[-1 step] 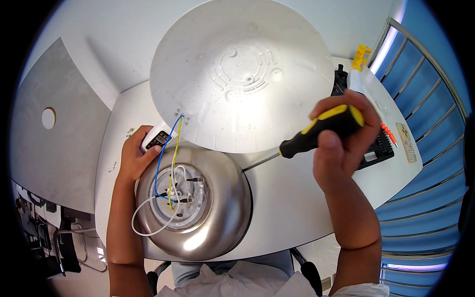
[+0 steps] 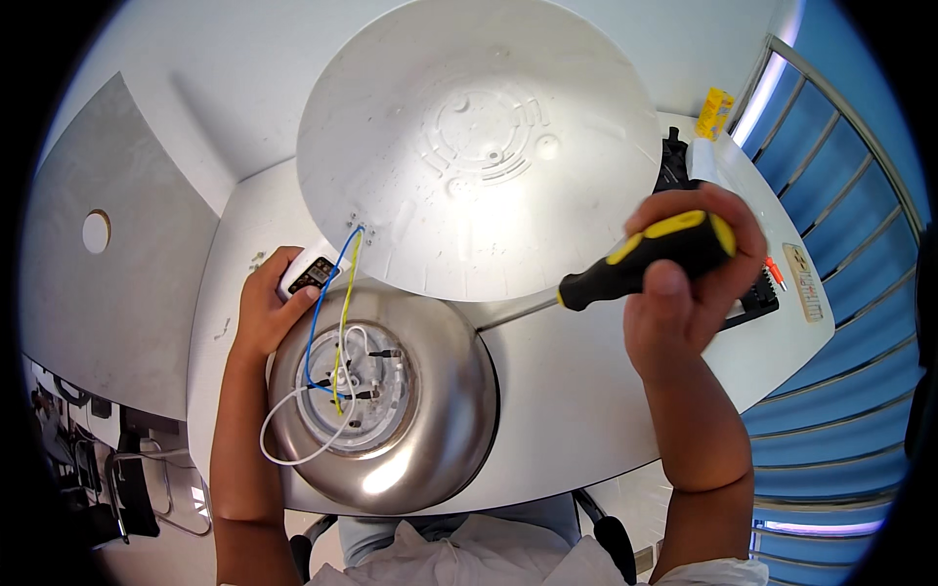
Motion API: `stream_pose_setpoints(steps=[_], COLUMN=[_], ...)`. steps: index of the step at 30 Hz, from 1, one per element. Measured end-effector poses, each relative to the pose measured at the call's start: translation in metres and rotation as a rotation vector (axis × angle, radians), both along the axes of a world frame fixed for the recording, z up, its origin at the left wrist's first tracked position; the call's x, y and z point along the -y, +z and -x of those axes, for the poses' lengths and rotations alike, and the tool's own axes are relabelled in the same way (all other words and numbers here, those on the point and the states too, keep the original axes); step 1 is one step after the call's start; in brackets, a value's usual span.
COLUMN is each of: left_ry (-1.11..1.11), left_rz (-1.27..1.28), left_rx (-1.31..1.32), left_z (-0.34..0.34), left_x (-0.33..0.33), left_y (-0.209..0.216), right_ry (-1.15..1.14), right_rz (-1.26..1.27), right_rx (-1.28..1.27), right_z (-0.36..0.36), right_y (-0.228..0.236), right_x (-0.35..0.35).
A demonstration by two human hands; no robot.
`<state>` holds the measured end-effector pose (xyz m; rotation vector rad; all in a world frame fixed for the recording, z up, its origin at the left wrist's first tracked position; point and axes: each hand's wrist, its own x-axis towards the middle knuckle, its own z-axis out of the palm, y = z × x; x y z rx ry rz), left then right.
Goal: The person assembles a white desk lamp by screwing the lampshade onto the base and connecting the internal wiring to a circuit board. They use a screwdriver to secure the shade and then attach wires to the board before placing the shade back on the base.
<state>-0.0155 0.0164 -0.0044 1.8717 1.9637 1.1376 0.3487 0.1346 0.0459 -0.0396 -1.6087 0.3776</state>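
A screwdriver (image 2: 645, 259) with a black and yellow handle is gripped in my right hand (image 2: 689, 283). Its shaft slants down to the left, and its tip meets the upper right side of a shiny steel bowl-shaped housing (image 2: 445, 391). Blue, yellow-green and white wires rise from the round fitting (image 2: 376, 410) on this housing. My left hand (image 2: 274, 308) grasps a white control box (image 2: 318, 269) with a dark display panel, thumb on its front, beside the housing. Beyond lies a big round white dish-shaped cover (image 2: 469, 215), joined to the blue and yellow-green wires.
A black tool case (image 2: 743, 313), a red-tipped tool (image 2: 775, 273) and a yellow box (image 2: 714, 112) lie at the right of the white table (image 2: 576, 410). Metal railings (image 2: 850, 176) stand past its right edge. Small loose parts (image 2: 257, 262) rest near my left hand.
My right hand and the screwdriver handle have shifted slightly right, and the tip sits a touch higher on the housing's side. My left hand stays put.
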Motion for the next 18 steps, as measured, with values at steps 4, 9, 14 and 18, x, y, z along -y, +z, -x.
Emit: stream_pose_setpoints(steps=[4, 9, 14, 18], left_ry=[-0.002, 0.004, 0.018, 0.005], left_rz=[0.012, 0.016, 0.02, 0.013], left_rx=[0.002, -0.01, -0.046, -0.039], left_z=[-0.002, -0.002, -0.002, -0.003], left_x=[0.0, 0.0, 0.0, 0.001], left_y=[0.002, 0.003, 0.004, 0.005], right_ry=[-0.046, 0.061, 0.105, 0.202], right_rz=[0.02, 0.188, 0.313, 0.387], right_rx=[-0.02, 0.008, 0.035, -0.006], right_z=[-0.006, 0.008, 0.016, 0.016], right_y=[-0.001, -0.007, -0.01, -0.01], right_x=[0.004, 0.009, 0.011, 0.014])
